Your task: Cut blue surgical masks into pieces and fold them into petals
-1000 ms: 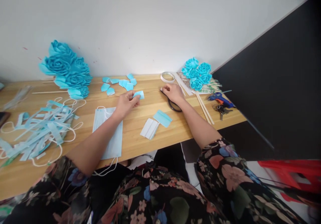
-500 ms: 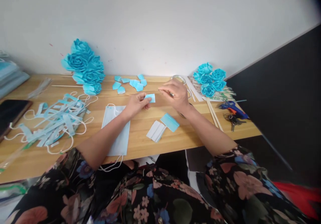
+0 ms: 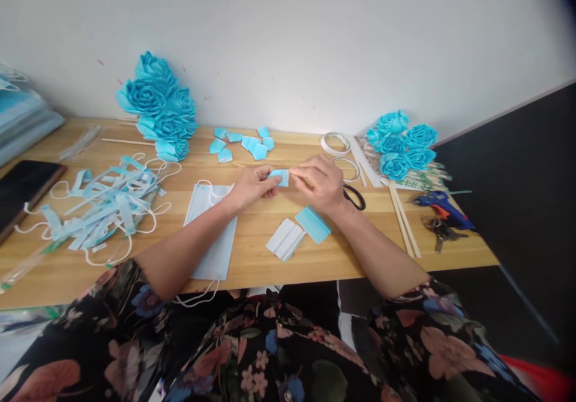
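My left hand point(image 3: 257, 187) pinches a small light-blue piece of mask fabric point(image 3: 281, 177) between thumb and fingers. Close to the fabric's right edge, the fingertips of my right hand point(image 3: 320, 185) are pressed together; whatever they hold is too small to make out. On the table below lie two cut mask pieces, one blue point(image 3: 314, 224) and one with its white pleated side up point(image 3: 285, 239). A whole face mask point(image 3: 213, 234) lies flat under my left forearm. Black scissor handles point(image 3: 355, 197) show beside my right wrist, with the blades hidden.
Several cut blue petals point(image 3: 258, 151) lie at the back. Blue fabric roses stand at left point(image 3: 157, 105) and right point(image 3: 396, 144). Mask offcuts with ear loops point(image 3: 112, 207), a phone point(image 3: 27, 195), tape rolls point(image 3: 335, 143), wooden sticks point(image 3: 404, 222), a glue gun point(image 3: 443, 207) and keys point(image 3: 443, 233) surround the workspace.
My right hand has come in toward the blue fabric piece, its fingertips now near the edge. My left hand keeps its pinch. The camera view has shifted slightly.
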The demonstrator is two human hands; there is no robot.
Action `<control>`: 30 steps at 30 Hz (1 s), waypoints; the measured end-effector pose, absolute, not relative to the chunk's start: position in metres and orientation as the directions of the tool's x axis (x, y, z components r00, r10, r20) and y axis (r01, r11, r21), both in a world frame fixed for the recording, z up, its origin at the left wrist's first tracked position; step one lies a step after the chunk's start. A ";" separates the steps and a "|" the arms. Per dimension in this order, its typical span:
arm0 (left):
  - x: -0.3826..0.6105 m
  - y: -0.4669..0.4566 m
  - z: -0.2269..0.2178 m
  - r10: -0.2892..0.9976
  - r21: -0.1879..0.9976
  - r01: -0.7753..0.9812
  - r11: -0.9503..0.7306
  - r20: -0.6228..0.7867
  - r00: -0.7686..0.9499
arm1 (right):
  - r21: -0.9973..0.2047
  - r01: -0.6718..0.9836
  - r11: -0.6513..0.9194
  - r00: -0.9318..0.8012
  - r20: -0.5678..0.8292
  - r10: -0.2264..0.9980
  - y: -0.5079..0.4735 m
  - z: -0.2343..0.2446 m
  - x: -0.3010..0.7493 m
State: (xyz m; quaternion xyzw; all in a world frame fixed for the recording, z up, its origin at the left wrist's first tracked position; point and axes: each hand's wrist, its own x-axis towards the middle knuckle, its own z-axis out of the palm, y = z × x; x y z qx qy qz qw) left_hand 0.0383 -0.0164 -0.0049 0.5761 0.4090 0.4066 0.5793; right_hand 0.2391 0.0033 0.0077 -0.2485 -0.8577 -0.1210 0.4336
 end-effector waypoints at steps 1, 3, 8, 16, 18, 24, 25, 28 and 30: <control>0.039 -0.017 -0.005 0.941 1.000 -0.001 0.008 -0.007 0.338 | 0.001 0.528 0.849 -0.507 0.803 0.314 0.003 0.008 0.239; 0.039 -0.018 -0.004 0.938 1.000 -0.002 0.010 -0.008 0.348 | 0.021 0.520 0.854 -0.517 0.803 0.296 0.002 0.008 0.239; 0.041 -0.018 -0.002 0.937 1.000 -0.002 -0.001 0.002 0.349 | 0.009 0.549 0.836 -0.554 0.753 0.356 0.001 0.007 0.238; 0.040 -0.017 -0.004 0.941 1.000 -0.024 0.019 -0.010 0.337 | 0.054 0.562 0.826 -0.569 0.750 0.337 0.000 0.006 0.239; 0.040 -0.017 -0.004 0.942 0.999 -0.025 0.029 -0.019 0.336 | 0.065 0.564 0.823 -0.576 0.745 0.336 0.000 0.005 0.239; 0.039 -0.016 -0.004 0.943 0.998 -0.055 0.041 -0.020 0.333 | 0.048 0.555 0.830 -0.595 0.720 0.356 0.002 0.001 0.238; 0.039 -0.016 -0.004 0.943 0.997 -0.062 0.043 -0.020 0.332 | 0.039 0.546 0.837 -0.593 0.725 0.352 0.002 0.001 0.238; 0.038 -0.016 -0.004 0.943 0.995 -0.085 0.049 -0.018 0.332 | 0.021 0.534 0.845 -0.592 0.724 0.355 0.002 0.000 0.239; 0.037 -0.017 -0.005 0.940 0.992 -0.113 0.057 -0.015 0.341 | 0.002 0.544 0.839 -0.595 0.706 0.384 0.002 0.001 0.239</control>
